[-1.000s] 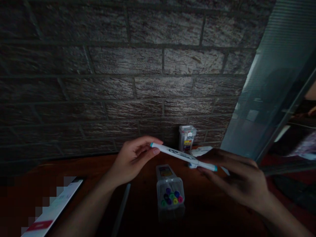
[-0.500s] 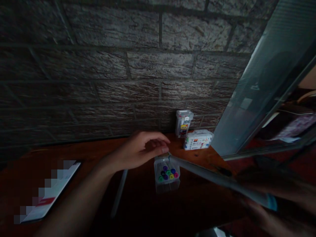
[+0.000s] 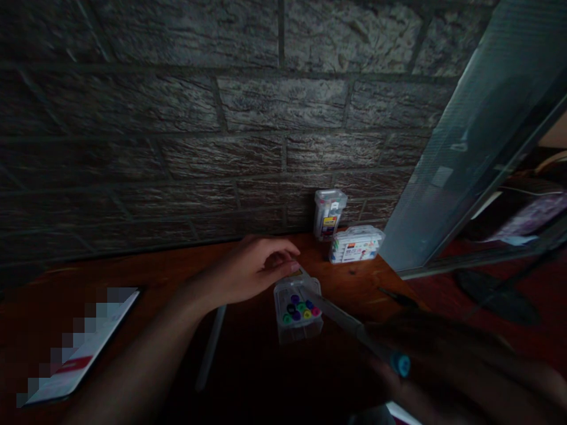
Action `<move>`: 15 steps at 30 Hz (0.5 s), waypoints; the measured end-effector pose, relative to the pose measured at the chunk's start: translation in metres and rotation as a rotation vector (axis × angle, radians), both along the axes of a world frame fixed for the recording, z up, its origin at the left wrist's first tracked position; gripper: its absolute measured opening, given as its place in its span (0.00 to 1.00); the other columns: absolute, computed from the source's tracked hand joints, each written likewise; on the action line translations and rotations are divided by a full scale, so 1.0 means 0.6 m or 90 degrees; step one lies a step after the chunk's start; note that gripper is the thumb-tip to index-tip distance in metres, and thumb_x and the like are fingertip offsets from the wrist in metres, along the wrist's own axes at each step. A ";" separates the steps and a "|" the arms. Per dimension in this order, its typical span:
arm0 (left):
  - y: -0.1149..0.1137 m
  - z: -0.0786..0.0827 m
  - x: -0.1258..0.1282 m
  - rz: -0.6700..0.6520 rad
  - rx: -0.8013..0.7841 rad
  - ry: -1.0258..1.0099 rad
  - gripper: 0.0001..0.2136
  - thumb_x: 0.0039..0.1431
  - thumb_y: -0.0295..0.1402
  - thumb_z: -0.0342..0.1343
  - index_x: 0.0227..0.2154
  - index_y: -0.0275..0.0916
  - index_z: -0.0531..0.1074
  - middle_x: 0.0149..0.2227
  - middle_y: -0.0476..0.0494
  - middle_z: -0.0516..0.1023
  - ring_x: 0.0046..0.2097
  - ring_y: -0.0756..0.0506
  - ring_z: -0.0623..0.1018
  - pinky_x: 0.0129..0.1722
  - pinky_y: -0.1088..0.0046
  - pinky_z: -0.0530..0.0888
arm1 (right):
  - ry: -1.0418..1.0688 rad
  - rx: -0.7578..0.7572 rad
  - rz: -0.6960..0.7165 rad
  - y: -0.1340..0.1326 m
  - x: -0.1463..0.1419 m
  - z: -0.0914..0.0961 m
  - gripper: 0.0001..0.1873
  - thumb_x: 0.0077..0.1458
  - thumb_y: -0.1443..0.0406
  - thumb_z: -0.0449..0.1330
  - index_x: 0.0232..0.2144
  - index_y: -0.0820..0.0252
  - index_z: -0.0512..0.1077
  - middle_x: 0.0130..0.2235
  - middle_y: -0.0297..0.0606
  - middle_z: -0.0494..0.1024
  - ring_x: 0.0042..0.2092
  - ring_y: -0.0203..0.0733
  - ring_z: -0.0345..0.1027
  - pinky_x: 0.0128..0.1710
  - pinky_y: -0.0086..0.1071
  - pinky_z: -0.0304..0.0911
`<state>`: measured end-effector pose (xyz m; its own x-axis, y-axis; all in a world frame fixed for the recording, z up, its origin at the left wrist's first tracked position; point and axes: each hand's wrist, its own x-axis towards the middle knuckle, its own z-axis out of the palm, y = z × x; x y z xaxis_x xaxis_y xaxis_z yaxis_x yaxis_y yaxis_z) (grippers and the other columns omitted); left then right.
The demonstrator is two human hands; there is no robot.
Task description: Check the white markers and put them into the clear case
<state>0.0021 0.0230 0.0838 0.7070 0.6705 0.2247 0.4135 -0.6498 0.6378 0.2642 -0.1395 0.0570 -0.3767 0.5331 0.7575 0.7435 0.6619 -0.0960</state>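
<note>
An open clear plastic marker box (image 3: 297, 307) stands on the dark red-brown table (image 3: 177, 277), with several coloured marker caps showing inside. My left hand (image 3: 252, 268) rests on the box's far rim, fingers curled against it. My right hand (image 3: 443, 360), dark and blurred at the lower right, grips a white marker with blue end caps (image 3: 354, 327). The marker slants up to the left, its far tip at the box's opening.
Two more clear marker boxes stand by the brick wall: an upright one (image 3: 328, 212) and one lying on its side (image 3: 357, 243). A glass panel (image 3: 465, 147) leans at the right. A paper or booklet (image 3: 84, 348) lies at the left, a grey pen (image 3: 211, 345) beside my forearm.
My left hand let go of the marker and dropped onto the box's rim. My right hand pulled back towards me with the marker, then swung its tip to the box opening.
</note>
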 end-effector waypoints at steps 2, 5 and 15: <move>0.001 -0.002 0.000 -0.008 -0.003 0.006 0.12 0.69 0.38 0.57 0.49 0.40 0.79 0.47 0.44 0.85 0.47 0.45 0.83 0.45 0.71 0.77 | -0.032 0.007 0.045 0.008 -0.012 0.012 0.13 0.70 0.69 0.55 0.43 0.49 0.79 0.37 0.34 0.86 0.39 0.41 0.82 0.40 0.31 0.80; 0.001 -0.004 0.001 -0.011 -0.007 0.016 0.12 0.70 0.39 0.57 0.49 0.40 0.79 0.47 0.44 0.85 0.46 0.45 0.83 0.44 0.70 0.77 | -0.026 -0.047 0.043 0.018 -0.025 0.022 0.12 0.70 0.71 0.55 0.44 0.54 0.77 0.36 0.36 0.85 0.38 0.39 0.82 0.40 0.28 0.79; 0.000 -0.006 0.005 -0.003 -0.013 0.058 0.13 0.70 0.39 0.56 0.50 0.42 0.79 0.48 0.44 0.85 0.45 0.45 0.83 0.44 0.69 0.77 | -0.037 -0.068 0.074 0.023 -0.043 0.012 0.14 0.71 0.71 0.53 0.39 0.54 0.77 0.39 0.33 0.87 0.39 0.37 0.82 0.48 0.30 0.77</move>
<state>0.0052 0.0231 0.0799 0.7275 0.6704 0.1461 0.4666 -0.6394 0.6111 0.2382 -0.1258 0.0639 -0.4824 0.5597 0.6738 0.6689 0.7320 -0.1292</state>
